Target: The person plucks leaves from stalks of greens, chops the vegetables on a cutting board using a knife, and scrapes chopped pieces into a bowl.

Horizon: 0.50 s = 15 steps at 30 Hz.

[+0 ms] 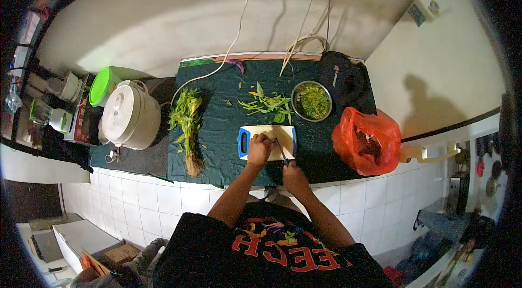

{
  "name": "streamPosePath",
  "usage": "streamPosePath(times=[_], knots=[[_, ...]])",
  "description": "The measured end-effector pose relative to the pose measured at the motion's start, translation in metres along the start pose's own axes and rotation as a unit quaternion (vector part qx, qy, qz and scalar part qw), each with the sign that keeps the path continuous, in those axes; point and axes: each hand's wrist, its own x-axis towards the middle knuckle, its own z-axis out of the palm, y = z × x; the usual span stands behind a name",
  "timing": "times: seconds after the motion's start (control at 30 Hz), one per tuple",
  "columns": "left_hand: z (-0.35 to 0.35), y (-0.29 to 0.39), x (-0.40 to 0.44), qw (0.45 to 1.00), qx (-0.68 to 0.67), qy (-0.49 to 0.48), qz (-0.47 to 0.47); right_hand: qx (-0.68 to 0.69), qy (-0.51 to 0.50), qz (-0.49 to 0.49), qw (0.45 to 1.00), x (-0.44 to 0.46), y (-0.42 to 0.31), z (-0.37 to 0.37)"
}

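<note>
A white cutting board (pixel 288 134) with blue ends lies near the front edge of the counter. My right hand (pixel 294 175) is wrapped round the dark handle of a knife (pixel 281 151), its blade reaching over the board. My left hand (pixel 259 150) presses down on the board just left of the blade, fingers curled; whatever they hold is too small to tell. Behind the board are loose green leaves and stalks (pixel 267 104). A metal bowl (pixel 294 107) of chopped greens stands to their right.
At the left lies a rooted bunch of leafy greens (pixel 187 125), with a white rice cooker (pixel 130 116) and a green-lidded tub (pixel 100 87) beyond. A red plastic bag (pixel 375 160) sits at the right edge. A purple eggplant (pixel 237 65) and cables (pixel 239 27) are at the back.
</note>
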Motion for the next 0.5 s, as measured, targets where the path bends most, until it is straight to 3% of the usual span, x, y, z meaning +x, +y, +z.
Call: streamPosePath(times=[0.07, 0.1, 0.13, 0.2, 0.27, 0.4, 0.5], knots=[[-0.003, 0.001, 0.001, 1.000, 0.009, -0.003, 0.004, -0.030, -0.024, 0.102, 0.994, -0.002, -0.010, 0.000], [-0.003, 0.002, 0.004, 1.000, 0.019, -0.004, 0.006, -0.031, -0.023, 0.102, 0.994, -0.007, -0.006, 0.005], [-0.001, -0.001, 0.005, 1.000, 0.019, -0.002, 0.006, -0.095, 0.008, -0.003, 0.995, -0.016, 0.002, 0.016], [0.003, -0.007, 0.003, 1.000, 0.012, -0.004, 0.004, -0.156, 0.036, -0.107, 0.981, -0.017, 0.015, 0.038], [0.000, -0.004, 0.005, 1.000, 0.020, -0.014, 0.001, -0.094, 0.016, -0.033, 0.995, -0.014, 0.024, 0.050], [0.010, -0.015, 0.006, 0.999, 0.008, -0.046, -0.022, -0.011, 0.005, 0.056, 0.998, -0.002, -0.017, -0.011], [0.008, -0.015, 0.007, 0.999, 0.014, -0.049, -0.014, -0.024, -0.058, 0.051, 0.997, 0.004, -0.024, -0.019]])
